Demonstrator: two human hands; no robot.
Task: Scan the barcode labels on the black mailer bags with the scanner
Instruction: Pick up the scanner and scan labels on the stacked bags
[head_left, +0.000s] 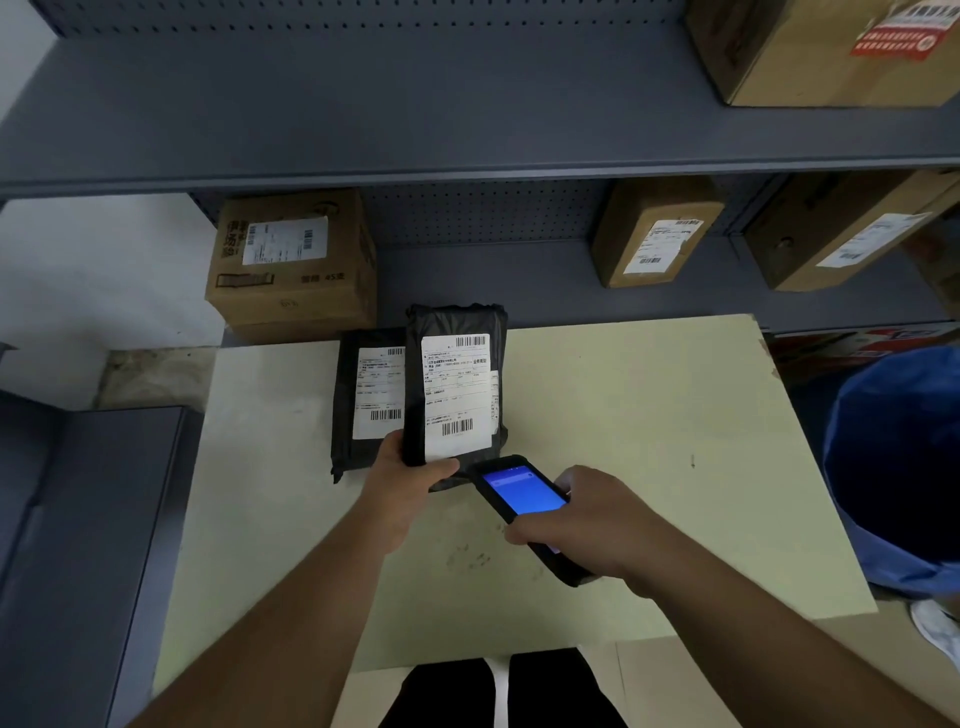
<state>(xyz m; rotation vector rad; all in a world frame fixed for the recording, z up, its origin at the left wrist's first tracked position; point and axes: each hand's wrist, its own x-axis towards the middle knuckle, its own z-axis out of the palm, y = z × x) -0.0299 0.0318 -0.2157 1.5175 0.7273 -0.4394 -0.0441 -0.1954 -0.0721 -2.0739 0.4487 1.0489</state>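
Observation:
My left hand (402, 480) grips the lower edge of a black mailer bag (454, 322) and holds it tilted up, its white barcode label (456, 397) facing me. A second black mailer bag (345, 400) lies flat on the pale table (649, 441) just left of it, partly covered, with its own white label (378, 392). My right hand (587, 525) holds a black handheld scanner (522, 493) with a lit blue screen. The scanner's top end sits just below the raised bag's bottom edge.
A grey metal shelf (467, 171) runs across above the table. Cardboard boxes (293, 260) with labels stand on the lower shelf at left and right (657, 231). A blue bin (898, 467) stands at the right; a grey surface (78, 519) lies at the left.

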